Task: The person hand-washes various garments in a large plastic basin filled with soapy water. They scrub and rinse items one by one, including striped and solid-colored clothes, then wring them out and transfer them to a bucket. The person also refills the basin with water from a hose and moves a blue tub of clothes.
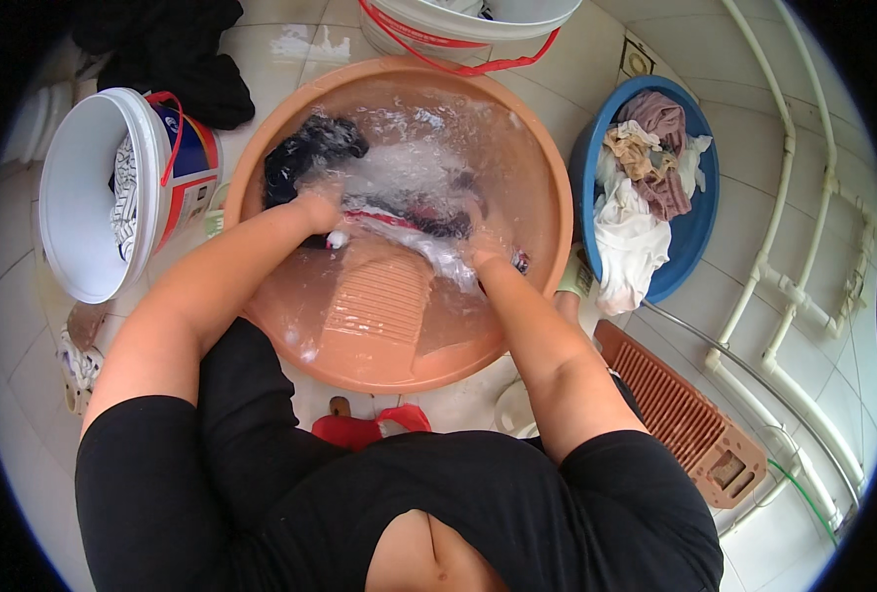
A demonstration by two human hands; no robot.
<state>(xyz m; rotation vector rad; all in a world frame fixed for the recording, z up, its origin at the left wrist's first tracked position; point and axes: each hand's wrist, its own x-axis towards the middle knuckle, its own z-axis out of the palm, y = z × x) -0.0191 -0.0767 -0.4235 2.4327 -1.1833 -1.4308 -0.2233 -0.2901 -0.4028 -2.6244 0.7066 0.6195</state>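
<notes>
A large orange plastic basin (251,168) holds soapy water. Between my hands stretches a wet garment (384,219) with dark, red and white parts, half under the water. My left hand (322,204) is closed on its left end, beside a bunched black cloth (310,153). At the garment's right end my right hand (485,240) grips it, with splashing water blurring the fingers. Just nearer to me, the ridged washboard (377,296) slopes down the basin's near side. Foam and splashes hide part of the cloth.
At right, a blue tub (695,247) holds white and mauve clothes. A tilted white bucket (83,197) lies left; another bucket (517,35) with a red handle stands beyond. Black clothing (177,59) lies far left. A brown ridged washboard (675,405) and pipes (789,168) are right.
</notes>
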